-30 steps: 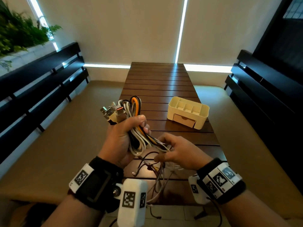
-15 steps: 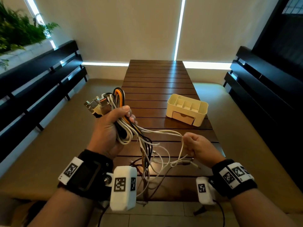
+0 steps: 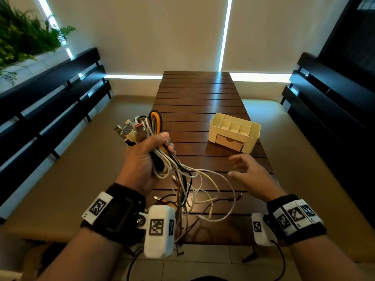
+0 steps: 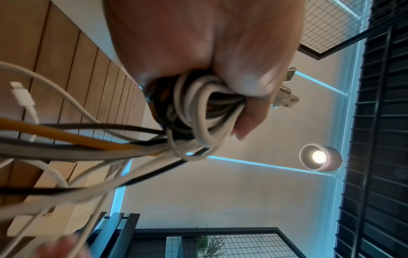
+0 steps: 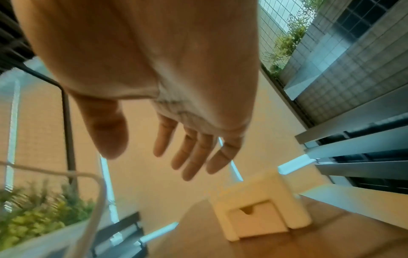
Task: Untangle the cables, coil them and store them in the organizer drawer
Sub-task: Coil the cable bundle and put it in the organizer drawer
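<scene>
Slatted table [image 3: 194, 94] | left hand [image 3: 142, 161] grips cables [image 3: 162, 159] | right hand [image 3: 249, 175] spread, empty

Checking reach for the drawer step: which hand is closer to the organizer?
Right. The right hand hovers open just in front of the organizer; the left hand grips the cable bundle farther to its left.
</scene>
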`<action>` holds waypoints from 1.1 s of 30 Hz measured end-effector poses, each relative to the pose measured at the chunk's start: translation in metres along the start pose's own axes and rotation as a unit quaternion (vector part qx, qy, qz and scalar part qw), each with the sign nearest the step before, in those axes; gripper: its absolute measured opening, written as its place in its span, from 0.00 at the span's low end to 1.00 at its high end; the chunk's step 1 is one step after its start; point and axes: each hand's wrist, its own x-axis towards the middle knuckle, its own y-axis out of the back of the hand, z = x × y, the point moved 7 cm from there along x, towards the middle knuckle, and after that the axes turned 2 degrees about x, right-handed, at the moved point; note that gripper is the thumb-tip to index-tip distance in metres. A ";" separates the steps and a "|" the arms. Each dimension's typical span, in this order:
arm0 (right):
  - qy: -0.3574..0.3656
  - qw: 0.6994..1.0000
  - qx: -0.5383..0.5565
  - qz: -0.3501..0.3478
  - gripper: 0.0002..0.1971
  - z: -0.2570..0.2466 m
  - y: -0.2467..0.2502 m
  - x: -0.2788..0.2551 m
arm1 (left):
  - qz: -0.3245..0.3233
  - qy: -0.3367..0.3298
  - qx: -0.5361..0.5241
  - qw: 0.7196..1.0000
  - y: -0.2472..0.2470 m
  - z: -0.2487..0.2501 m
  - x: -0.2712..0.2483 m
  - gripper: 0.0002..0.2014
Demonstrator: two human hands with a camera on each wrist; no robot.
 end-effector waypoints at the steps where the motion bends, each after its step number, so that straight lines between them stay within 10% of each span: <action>1: 0.048 0.998 0.036 -0.002 0.14 -0.020 0.000 -0.006 | -0.001 0.006 0.002 1.000 -0.002 -0.004 -0.001 0.08; 6: 0.213 0.967 0.061 -0.128 0.05 -0.100 -0.030 -0.044 | -0.007 0.005 -0.006 1.000 -0.014 -0.013 0.000 0.07; 13: 0.261 0.951 -0.163 -0.043 0.12 -0.091 -0.046 -0.043 | -0.006 -0.011 -0.008 1.000 -0.010 -0.004 0.004 0.14; 21: 0.330 0.939 -0.083 0.058 0.09 -0.101 -0.038 -0.047 | -0.012 -0.015 0.013 1.000 -0.022 0.003 -0.001 0.06; 27: 0.243 0.964 -0.069 -0.085 0.11 -0.094 -0.045 -0.041 | 0.000 -0.053 -0.036 0.998 -0.022 0.018 0.002 0.13; 33: 0.110 0.982 -0.154 -0.021 0.32 -0.040 -0.030 -0.014 | 0.025 -0.077 -0.039 0.996 -0.009 0.033 0.006 0.13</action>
